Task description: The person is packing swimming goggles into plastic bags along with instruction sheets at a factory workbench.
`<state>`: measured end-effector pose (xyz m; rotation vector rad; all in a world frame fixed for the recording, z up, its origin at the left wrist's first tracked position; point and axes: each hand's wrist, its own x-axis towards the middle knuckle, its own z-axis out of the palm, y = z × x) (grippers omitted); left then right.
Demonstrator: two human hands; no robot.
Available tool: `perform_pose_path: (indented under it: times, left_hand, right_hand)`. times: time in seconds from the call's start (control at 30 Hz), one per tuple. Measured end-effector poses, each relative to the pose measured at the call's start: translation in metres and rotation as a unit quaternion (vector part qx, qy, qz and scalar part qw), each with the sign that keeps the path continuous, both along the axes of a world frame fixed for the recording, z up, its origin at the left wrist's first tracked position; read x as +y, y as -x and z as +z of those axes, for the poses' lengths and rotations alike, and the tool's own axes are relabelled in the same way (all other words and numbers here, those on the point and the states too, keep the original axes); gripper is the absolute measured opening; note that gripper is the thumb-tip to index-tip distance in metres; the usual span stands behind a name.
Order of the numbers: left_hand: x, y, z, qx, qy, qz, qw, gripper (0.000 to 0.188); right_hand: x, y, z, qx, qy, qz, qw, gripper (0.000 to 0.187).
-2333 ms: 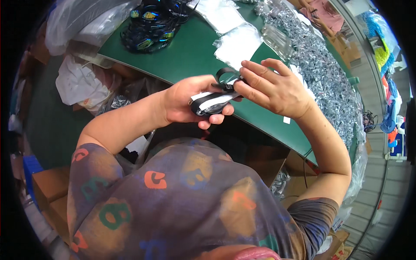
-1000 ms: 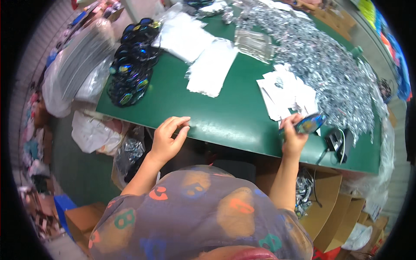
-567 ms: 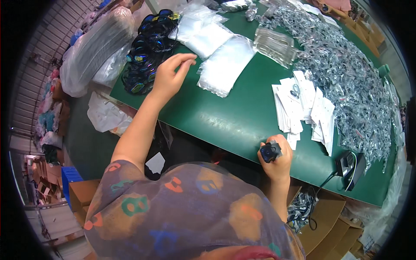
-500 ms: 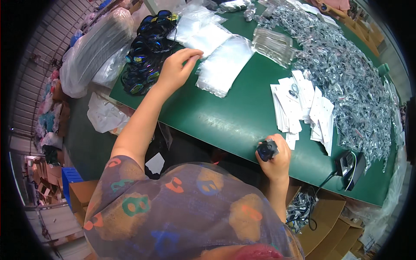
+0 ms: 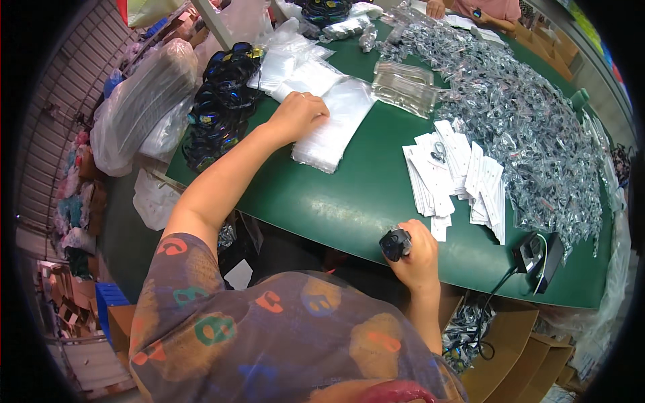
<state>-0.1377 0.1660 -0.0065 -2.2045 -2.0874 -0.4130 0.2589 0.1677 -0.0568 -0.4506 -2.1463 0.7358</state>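
My right hand (image 5: 415, 256) is closed around a pair of dark swimming goggles (image 5: 395, 245), held at the table's near edge with the dark lens end toward the left. My left hand (image 5: 300, 119) reaches over a stack of clear plastic bags (image 5: 332, 138). Its bent fingertips rest on the upper bag, with no bag visibly lifted; the thumb is mostly hidden. Left of that hand, a heap of black goggles (image 5: 225, 101) with shiny lenses lies along the table's edge. More flat clear bags (image 5: 289, 64) are spread behind the stack.
On the green table (image 5: 316, 201), white cards (image 5: 430, 174) lie beside a large heap of small clear packets (image 5: 517, 127). Clear pouches (image 5: 403, 87) lie behind. A black device with a cable (image 5: 529, 252) sits at right. Another person's hand (image 5: 435, 9) is across the table. Below stands an open carton (image 5: 500, 342).
My left hand has come across onto the bag stack, its fingers now bent down on it. My right hand still grips the goggles, turned slightly. The whole view has shifted.
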Motion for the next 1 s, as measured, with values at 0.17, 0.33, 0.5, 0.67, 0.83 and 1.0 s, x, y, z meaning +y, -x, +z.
perform_pose_path:
  times: [0.17,0.33,0.5,0.67,0.83,1.0]
  left_hand:
    - [-0.007,-0.003,0.009,-0.032,-0.130,-0.013,0.991,0.008]
    - [-0.038,-0.034,0.015,-0.066,-0.067,-0.064,0.994,0.015]
    - [-0.079,-0.084,0.022,0.012,-0.017,-0.085,0.996,0.075]
    - [-0.117,-0.117,0.000,0.022,0.022,-0.055,0.998,0.060]
    - [-0.181,-0.155,-0.014,-0.076,0.041,-0.106,0.991,0.081]
    - [-0.185,-0.129,-0.008,-0.045,0.063,-0.096,0.992,0.100]
  right_hand:
    - [-0.003,-0.001,0.001,-0.012,0.017,-0.004,1.000,0.039]
    - [0.000,0.000,-0.002,-0.009,0.014,-0.002,1.000,0.040]
    - [-0.001,0.002,0.000,-0.014,0.013,-0.004,1.000,0.043]
    - [-0.002,0.001,-0.002,-0.015,0.021,0.007,1.000,0.044]
    - [-0.006,-0.002,-0.004,-0.013,0.021,-0.021,0.999,0.046]
    - [-0.004,0.001,0.000,-0.025,0.013,-0.026,0.999,0.040]
